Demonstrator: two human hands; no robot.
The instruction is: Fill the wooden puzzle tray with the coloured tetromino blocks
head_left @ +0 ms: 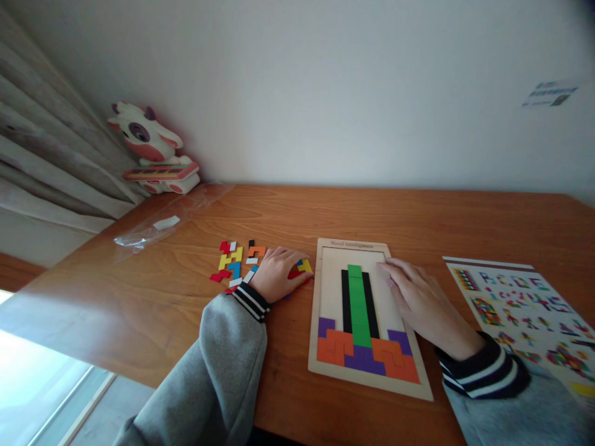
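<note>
A wooden puzzle board [328, 272] lies flat in front of me. Inside its frame, a green column [359, 303] stands between two black strips, with orange pieces [335, 348] and purple pieces [365, 360] along the near end. My right hand [418, 300] rests on the board's right edge, fingers stretched out and holding nothing visible. Left of the board, my left hand [279, 272] is over a pile of loose coloured pieces [236, 263]. Its fingers are spread beside a yellow piece [305, 266] and a red one; whether it touches them is unclear.
A printed pattern sheet [520, 310] lies on the wooden table [288, 210] at the right, partly under my right sleeve. Clear plastic wrapping [151, 229] lies at the left. A cow-shaped toy keyboard [160, 170] stands at the back left, near the curtain [51, 136].
</note>
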